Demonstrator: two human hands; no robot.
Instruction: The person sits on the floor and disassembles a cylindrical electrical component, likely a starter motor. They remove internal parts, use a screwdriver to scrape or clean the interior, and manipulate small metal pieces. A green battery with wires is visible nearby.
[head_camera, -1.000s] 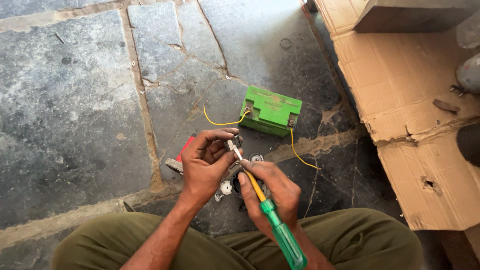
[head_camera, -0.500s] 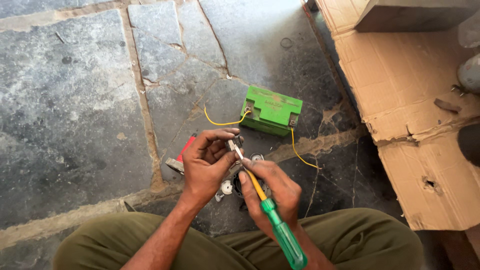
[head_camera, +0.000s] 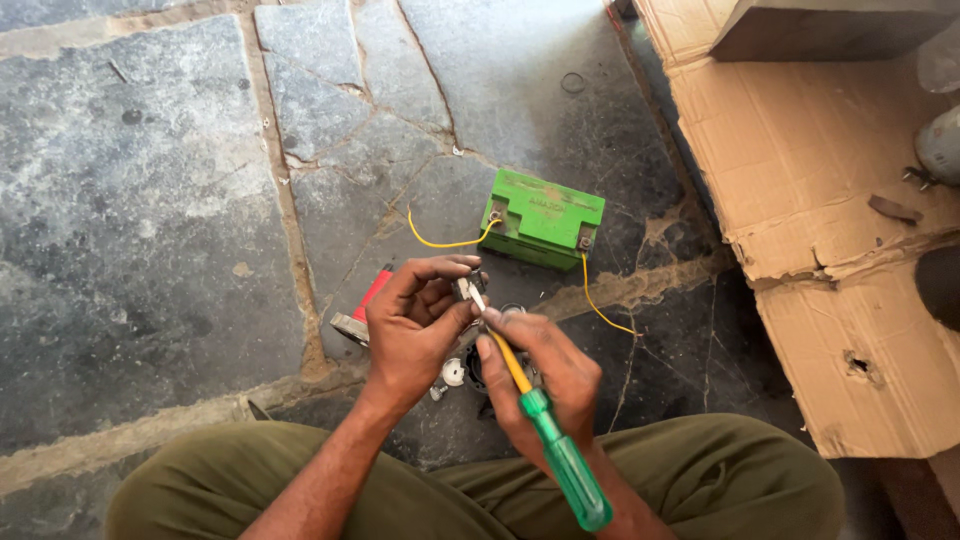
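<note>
Barely any movement here: the left hand (head_camera: 415, 335) has edged its fingers a touch closer around the small metal part (head_camera: 466, 290), and the screwdriver (head_camera: 540, 425) in the right hand (head_camera: 545, 385) tilts only slightly against it.

A sheet of flattened brown cardboard (head_camera: 810, 200), an opened-out box, lies on the stone floor (head_camera: 150, 200) along the right edge of the view. Its edges are torn, with one small hole near the lower right. No labels, signs or screens can be made out on it or nearby.
</note>
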